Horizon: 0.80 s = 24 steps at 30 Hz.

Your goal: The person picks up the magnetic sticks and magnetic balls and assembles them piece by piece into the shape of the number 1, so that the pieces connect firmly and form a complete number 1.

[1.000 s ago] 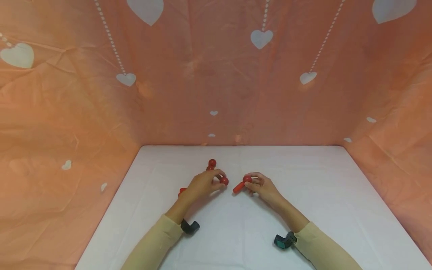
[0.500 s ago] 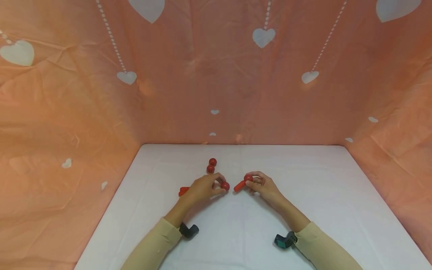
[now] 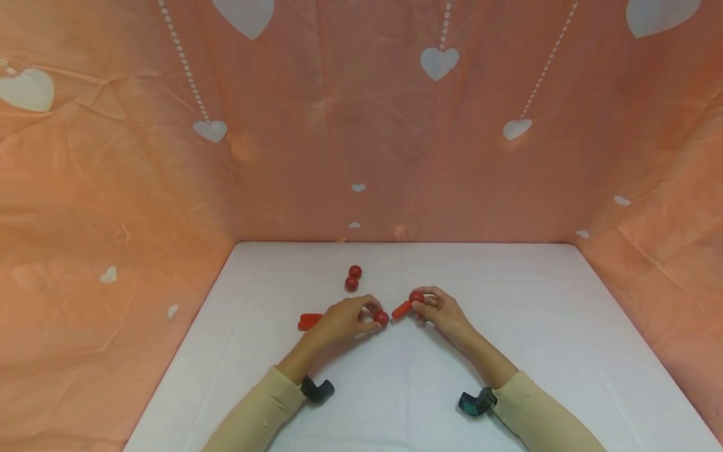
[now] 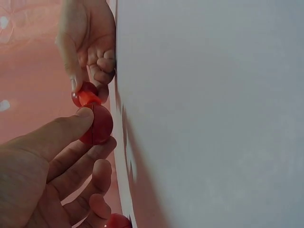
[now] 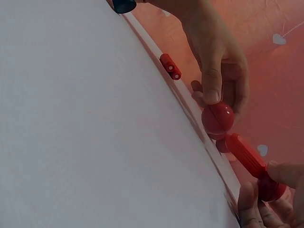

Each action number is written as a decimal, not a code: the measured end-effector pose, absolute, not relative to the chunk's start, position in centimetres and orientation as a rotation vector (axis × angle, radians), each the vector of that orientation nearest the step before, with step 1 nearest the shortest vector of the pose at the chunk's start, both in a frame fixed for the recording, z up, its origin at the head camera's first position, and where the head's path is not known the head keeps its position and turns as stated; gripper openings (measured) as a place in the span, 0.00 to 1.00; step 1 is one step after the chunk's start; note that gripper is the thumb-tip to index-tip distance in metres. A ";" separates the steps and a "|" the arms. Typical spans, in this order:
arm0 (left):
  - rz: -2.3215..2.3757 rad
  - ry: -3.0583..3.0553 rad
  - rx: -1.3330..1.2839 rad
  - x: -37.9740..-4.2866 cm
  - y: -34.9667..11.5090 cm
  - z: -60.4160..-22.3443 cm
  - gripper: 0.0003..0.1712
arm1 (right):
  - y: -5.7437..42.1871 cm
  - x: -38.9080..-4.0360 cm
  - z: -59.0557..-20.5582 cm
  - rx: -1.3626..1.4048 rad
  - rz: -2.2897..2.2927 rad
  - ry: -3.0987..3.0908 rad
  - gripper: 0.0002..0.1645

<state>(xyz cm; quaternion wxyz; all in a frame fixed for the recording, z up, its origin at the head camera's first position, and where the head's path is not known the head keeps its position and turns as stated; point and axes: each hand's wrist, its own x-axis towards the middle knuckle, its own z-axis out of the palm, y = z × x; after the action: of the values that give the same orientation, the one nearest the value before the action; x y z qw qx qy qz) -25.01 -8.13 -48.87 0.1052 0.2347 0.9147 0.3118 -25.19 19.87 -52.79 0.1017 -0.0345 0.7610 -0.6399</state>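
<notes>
In the head view, my left hand (image 3: 344, 318) pinches a glossy red ball (image 3: 381, 319) between thumb and fingers. Across from it, my right hand (image 3: 445, 314) grips a second red ball (image 3: 417, 295), from which an orange-red rod (image 3: 401, 310) sticks out toward the left. The right wrist view shows this ribbed rod (image 5: 247, 156) joined to the ball (image 5: 271, 189) in the right fingers. Its free end is close to the left hand's ball (image 5: 217, 118), which has a seam line. Whether the two touch, I cannot tell.
Two more red balls (image 3: 353, 278) lie on the white table (image 3: 480, 270) beyond the left hand. Red rods (image 3: 309, 321) lie side by side left of that hand, partly hidden by it. Orange cloth (image 3: 361, 125) with pale hearts hangs behind and at both sides.
My left hand has moved slightly nearer with its ball, toward the rod's free end, uncovering more of the loose balls and rods. The right hand has barely moved.
</notes>
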 end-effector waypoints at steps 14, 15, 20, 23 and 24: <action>0.896 2.699 0.695 -24.8 -7.8 -48.8 0.19 | 19.9 -25.1 -52.6 -0.099 -1.900 2.250 0.31; 0.893 2.699 0.695 -24.8 -7.8 -48.8 0.19 | 19.9 -25.0 -52.5 -0.099 -1.899 2.249 0.31; 0.892 2.696 0.691 -24.7 -7.6 -48.7 0.19 | 19.9 -25.0 -52.4 -0.089 -1.885 2.252 0.30; 0.892 2.694 0.700 -24.8 -7.5 -48.8 0.19 | 20.0 -25.0 -52.4 -0.087 -1.875 2.259 0.31; 0.894 2.692 0.702 -24.8 -7.4 -48.8 0.19 | 20.0 -25.0 -52.4 -0.085 -1.872 2.259 0.31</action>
<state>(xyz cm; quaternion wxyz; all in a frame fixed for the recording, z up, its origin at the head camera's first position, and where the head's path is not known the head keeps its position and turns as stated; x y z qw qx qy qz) -24.78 -7.43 -48.82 0.1094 0.2386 0.9158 0.3041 -25.01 19.96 -52.37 0.1031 -0.0287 0.7655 -0.6345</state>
